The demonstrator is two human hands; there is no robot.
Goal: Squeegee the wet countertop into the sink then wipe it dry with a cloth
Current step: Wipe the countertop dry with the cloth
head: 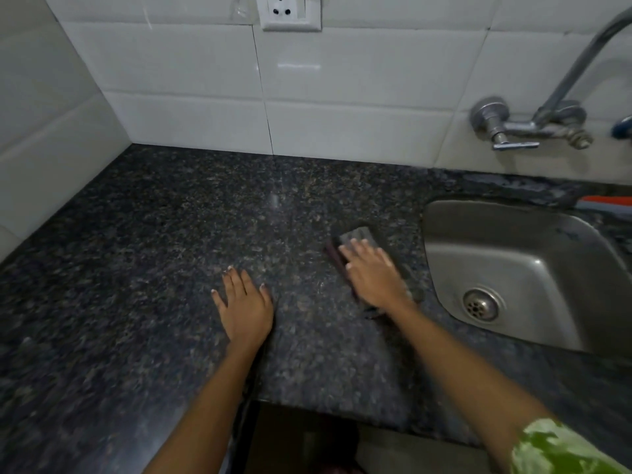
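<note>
A dark speckled granite countertop (pixel 164 241) fills most of the view. My right hand (pixel 374 273) presses flat on a folded grey cloth with a dark maroon edge (pixel 357 236), just left of the steel sink (pixel 506 268). Only the cloth's far end and left edge show past my fingers. My left hand (pixel 244 304) rests palm down on the bare counter, fingers spread, holding nothing, about a hand's width left of the cloth. An orange and grey object (pixel 607 203), perhaps the squeegee, lies behind the sink at the right edge.
White tiled walls close off the back and left of the counter. A wall-mounted metal tap (pixel 533 126) sticks out above the sink. A white socket (pixel 290 12) sits high on the back wall. The counter's front edge (pixel 307 405) runs below my forearms.
</note>
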